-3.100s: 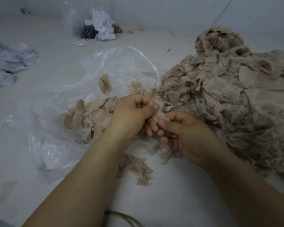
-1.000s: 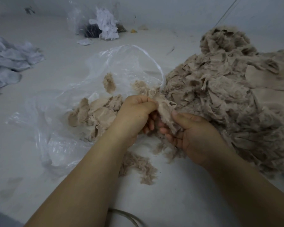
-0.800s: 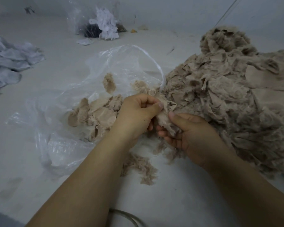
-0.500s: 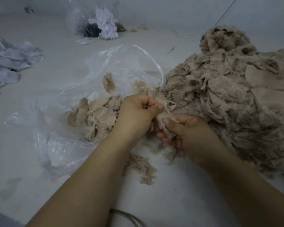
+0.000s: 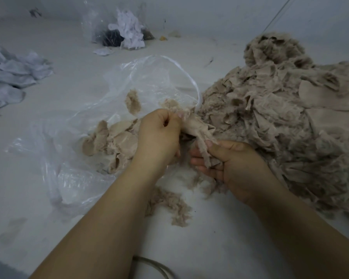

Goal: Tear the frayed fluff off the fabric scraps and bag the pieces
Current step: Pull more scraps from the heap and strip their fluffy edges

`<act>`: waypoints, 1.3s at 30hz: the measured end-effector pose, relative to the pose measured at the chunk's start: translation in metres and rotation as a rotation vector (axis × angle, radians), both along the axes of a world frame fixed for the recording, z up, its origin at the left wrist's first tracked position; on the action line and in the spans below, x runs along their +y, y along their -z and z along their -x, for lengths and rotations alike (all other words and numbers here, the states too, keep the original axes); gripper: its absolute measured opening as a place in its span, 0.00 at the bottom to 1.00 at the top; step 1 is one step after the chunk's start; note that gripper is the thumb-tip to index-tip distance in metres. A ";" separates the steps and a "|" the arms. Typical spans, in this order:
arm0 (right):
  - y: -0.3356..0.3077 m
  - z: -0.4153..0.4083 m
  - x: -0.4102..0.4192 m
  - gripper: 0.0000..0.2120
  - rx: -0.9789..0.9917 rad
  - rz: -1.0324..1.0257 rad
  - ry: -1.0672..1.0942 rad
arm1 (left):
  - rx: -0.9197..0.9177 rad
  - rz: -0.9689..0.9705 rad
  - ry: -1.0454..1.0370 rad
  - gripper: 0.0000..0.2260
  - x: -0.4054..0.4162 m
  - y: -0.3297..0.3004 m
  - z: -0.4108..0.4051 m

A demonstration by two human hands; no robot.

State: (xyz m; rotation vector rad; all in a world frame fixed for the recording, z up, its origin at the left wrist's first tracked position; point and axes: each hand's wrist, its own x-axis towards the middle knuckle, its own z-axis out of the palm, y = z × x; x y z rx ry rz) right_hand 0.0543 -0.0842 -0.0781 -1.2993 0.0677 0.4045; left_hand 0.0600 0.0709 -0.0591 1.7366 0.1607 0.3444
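Pale grey-white floor (image 5: 220,248). On it: big heap of beige fabric scraps (image 5: 286,121) at right; clear plastic bag (image 5: 73,158) at centre-left w/ beige pieces inside; loose beige fluff (image 5: 175,206) near front; grey-white cloth pile (image 5: 10,75) far left; second clear bag (image 5: 119,27) w/ white and dark scraps at back.

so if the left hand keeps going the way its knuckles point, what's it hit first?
The left hand points up and right, so probably the big pile of tan scraps, just past the scrap it grips. Depth is unclear.

head-worn, facing down, seemingly close
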 end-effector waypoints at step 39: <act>-0.006 0.002 -0.001 0.17 0.019 0.101 -0.041 | 0.267 -0.205 0.437 0.18 0.010 -0.011 0.011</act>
